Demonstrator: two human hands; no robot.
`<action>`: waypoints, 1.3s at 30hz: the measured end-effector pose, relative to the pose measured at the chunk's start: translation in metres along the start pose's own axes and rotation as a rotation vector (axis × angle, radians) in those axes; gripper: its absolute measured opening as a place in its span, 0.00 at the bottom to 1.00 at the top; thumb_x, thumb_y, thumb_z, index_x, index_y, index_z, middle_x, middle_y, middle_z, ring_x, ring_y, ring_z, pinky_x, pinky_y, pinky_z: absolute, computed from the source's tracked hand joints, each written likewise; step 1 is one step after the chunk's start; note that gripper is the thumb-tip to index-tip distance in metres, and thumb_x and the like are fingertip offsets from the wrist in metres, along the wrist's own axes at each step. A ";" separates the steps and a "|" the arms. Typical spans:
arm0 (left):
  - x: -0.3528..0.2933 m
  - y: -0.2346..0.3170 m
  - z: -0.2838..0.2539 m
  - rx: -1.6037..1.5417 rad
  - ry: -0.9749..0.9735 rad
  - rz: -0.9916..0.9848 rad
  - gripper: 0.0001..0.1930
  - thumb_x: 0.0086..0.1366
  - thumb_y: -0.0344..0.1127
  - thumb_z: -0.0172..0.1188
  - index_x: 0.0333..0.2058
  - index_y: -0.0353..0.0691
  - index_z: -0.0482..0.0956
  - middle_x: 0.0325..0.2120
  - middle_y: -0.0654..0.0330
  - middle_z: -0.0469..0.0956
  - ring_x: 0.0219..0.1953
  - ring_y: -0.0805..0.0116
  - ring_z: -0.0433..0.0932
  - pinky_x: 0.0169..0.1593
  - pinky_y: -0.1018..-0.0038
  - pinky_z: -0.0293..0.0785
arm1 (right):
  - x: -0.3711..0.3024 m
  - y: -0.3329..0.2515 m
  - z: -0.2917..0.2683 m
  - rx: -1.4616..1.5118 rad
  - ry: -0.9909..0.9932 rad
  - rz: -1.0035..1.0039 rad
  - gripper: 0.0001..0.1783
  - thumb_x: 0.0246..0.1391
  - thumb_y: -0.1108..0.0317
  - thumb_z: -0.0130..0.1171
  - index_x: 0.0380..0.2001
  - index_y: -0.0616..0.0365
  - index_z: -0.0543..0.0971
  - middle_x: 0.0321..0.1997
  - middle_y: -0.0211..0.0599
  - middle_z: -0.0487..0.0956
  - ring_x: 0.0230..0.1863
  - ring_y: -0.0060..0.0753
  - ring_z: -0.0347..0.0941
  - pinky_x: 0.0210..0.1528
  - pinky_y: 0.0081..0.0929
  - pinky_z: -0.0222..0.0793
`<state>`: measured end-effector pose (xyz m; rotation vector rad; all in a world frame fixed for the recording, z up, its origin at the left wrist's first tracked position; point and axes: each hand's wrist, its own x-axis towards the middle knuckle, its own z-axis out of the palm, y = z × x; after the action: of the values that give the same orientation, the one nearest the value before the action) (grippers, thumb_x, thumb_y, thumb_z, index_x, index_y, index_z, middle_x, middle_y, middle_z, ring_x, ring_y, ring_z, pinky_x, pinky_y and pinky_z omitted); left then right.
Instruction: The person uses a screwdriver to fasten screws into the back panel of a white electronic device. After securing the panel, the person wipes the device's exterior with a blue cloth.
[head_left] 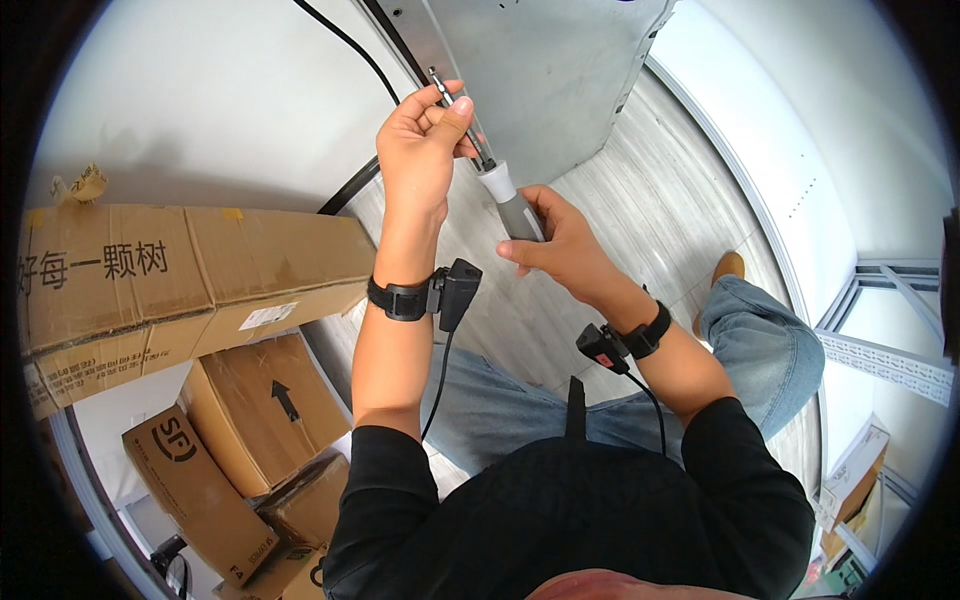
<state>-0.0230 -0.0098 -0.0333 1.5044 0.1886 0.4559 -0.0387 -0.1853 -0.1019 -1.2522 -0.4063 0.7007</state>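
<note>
A screwdriver [497,183] with a grey and white handle and a long metal shaft slants up and to the left in front of me. My right hand [568,248] is closed around the lower grey part of the handle, thumb on its near side. Higher up, my left hand [422,150] pinches the shaft with thumb and fingers close to its tip, which sticks out past the fingertips. Just beyond both hands stands a grey metal cabinet [550,80]; whether the tip touches it I cannot tell.
Cardboard boxes [270,400] are stacked at the left, a long one [110,265] on top. A black cable [350,40] hangs along the white wall. At the right stands a white perforated metal frame [885,365]. Wood-look floor [655,190] lies below. Both wrists carry strapped devices with cables.
</note>
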 end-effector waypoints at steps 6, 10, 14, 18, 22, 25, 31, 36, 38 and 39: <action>-0.003 0.008 0.004 -0.030 0.008 -0.033 0.14 0.66 0.30 0.57 0.49 0.34 0.76 0.27 0.60 0.80 0.27 0.71 0.81 0.29 0.79 0.77 | -0.003 -0.014 -0.010 0.251 -0.135 0.091 0.28 0.55 0.66 0.61 0.57 0.59 0.67 0.41 0.32 0.76 0.39 0.23 0.74 0.32 0.22 0.71; -0.002 0.006 0.003 -0.057 -0.006 -0.029 0.14 0.66 0.29 0.56 0.50 0.34 0.75 0.27 0.60 0.80 0.27 0.70 0.82 0.29 0.79 0.78 | -0.004 -0.015 -0.009 0.143 -0.069 0.068 0.25 0.57 0.66 0.58 0.57 0.58 0.67 0.40 0.31 0.77 0.39 0.23 0.74 0.34 0.23 0.70; -0.002 0.004 0.003 -0.077 -0.005 -0.020 0.15 0.66 0.29 0.57 0.50 0.33 0.74 0.27 0.59 0.80 0.27 0.69 0.82 0.29 0.79 0.79 | -0.008 -0.016 -0.010 0.120 -0.063 0.077 0.24 0.58 0.67 0.58 0.56 0.57 0.67 0.40 0.31 0.76 0.38 0.22 0.74 0.35 0.22 0.70; -0.005 0.005 0.001 -0.064 -0.046 0.007 0.16 0.69 0.35 0.54 0.51 0.33 0.73 0.27 0.57 0.80 0.26 0.67 0.82 0.29 0.78 0.79 | -0.012 -0.014 -0.014 0.129 -0.064 0.100 0.23 0.58 0.67 0.57 0.56 0.57 0.67 0.40 0.30 0.76 0.37 0.22 0.73 0.36 0.22 0.69; -0.007 0.002 0.000 -0.088 -0.037 0.042 0.17 0.72 0.41 0.47 0.49 0.33 0.72 0.24 0.54 0.80 0.25 0.64 0.82 0.29 0.77 0.79 | -0.019 -0.016 -0.022 0.077 -0.061 0.116 0.23 0.57 0.67 0.58 0.55 0.58 0.68 0.39 0.30 0.76 0.35 0.21 0.73 0.33 0.20 0.68; -0.010 -0.006 0.004 -0.077 -0.006 0.083 0.16 0.73 0.42 0.45 0.46 0.34 0.72 0.23 0.51 0.80 0.24 0.62 0.82 0.30 0.75 0.80 | -0.024 -0.026 -0.037 0.013 -0.080 0.145 0.25 0.56 0.66 0.60 0.55 0.59 0.68 0.37 0.30 0.77 0.33 0.19 0.73 0.28 0.18 0.66; -0.027 -0.025 0.052 -0.426 -0.019 0.066 0.13 0.73 0.39 0.45 0.42 0.34 0.72 0.27 0.51 0.80 0.27 0.62 0.82 0.29 0.72 0.80 | -0.052 -0.091 -0.095 -0.252 -0.075 0.244 0.24 0.55 0.63 0.60 0.53 0.62 0.71 0.27 0.26 0.77 0.23 0.15 0.70 0.20 0.14 0.58; -0.033 -0.038 0.135 -0.609 -0.154 -0.093 0.13 0.71 0.39 0.51 0.45 0.35 0.70 0.36 0.49 0.79 0.32 0.62 0.82 0.35 0.71 0.78 | -0.092 -0.164 -0.185 -0.472 -0.006 0.261 0.20 0.55 0.59 0.61 0.46 0.60 0.76 0.20 0.25 0.76 0.13 0.11 0.64 0.12 0.09 0.53; -0.028 -0.051 0.172 -0.635 -0.233 -0.143 0.13 0.70 0.39 0.54 0.45 0.35 0.70 0.38 0.50 0.79 0.32 0.62 0.81 0.37 0.71 0.77 | -0.103 -0.183 -0.227 -0.538 -0.007 0.276 0.19 0.56 0.59 0.61 0.46 0.59 0.76 0.20 0.26 0.76 0.13 0.10 0.64 0.12 0.09 0.53; -0.022 -0.056 0.194 -0.631 -0.267 -0.132 0.13 0.70 0.39 0.54 0.45 0.35 0.70 0.38 0.50 0.79 0.32 0.62 0.81 0.37 0.71 0.77 | -0.110 -0.192 -0.248 -0.566 -0.002 0.271 0.19 0.56 0.58 0.61 0.46 0.59 0.76 0.21 0.26 0.77 0.13 0.10 0.65 0.11 0.09 0.54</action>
<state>0.0437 -0.1963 -0.0785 0.9118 -0.0660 0.1763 0.0884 -0.4669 0.0212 -1.8657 -0.4586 0.8480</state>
